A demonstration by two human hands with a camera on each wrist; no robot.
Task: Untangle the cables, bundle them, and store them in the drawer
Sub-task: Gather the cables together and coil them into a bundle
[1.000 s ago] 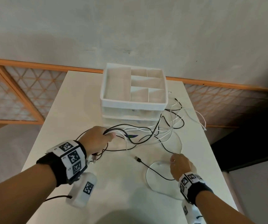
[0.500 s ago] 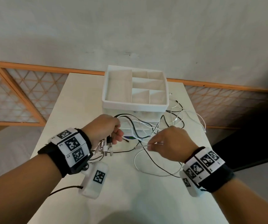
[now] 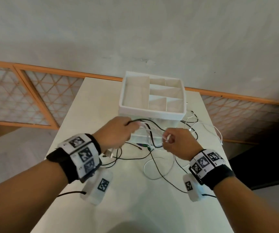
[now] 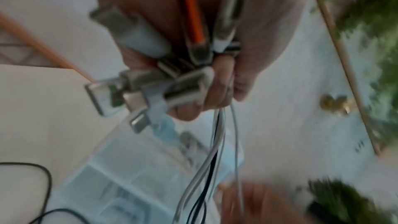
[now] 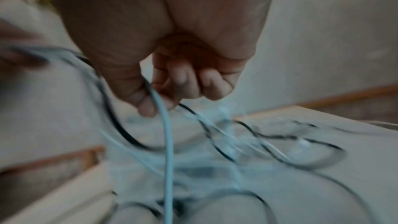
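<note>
A: Where are the thin black and white cables (image 3: 154, 132) relative to the white plastic drawer unit with the divided top tray (image 3: 152, 113)?

B: Right in front of it, mostly. They loop over the pale rectangular table top (image 3: 91, 101) before the unit's clear drawer fronts, and a few strands trail off past its right side. None lie in the tray compartments.

A: And the left hand (image 3: 117, 133)?

B: Raised just in front of the drawer unit, fingers curled into a fist round a gathered bunch of cables. The left wrist view shows several metal USB-type plugs (image 4: 137, 89) sticking out of the fist, one with an orange insert (image 4: 193, 16), and white and black strands hanging below the fingers (image 4: 217, 81).

A: The right hand (image 3: 177, 143)?

B: Also in front of the unit, to the right of the left hand. Its thumb and forefinger pinch a white cable (image 5: 167, 142); the other fingers (image 5: 215, 83) are curled under. The right wrist view is blurred, but the strand runs straight down from that pinch.

A: Do the hands touch?

B: No. Cables span the gap between them.
</note>
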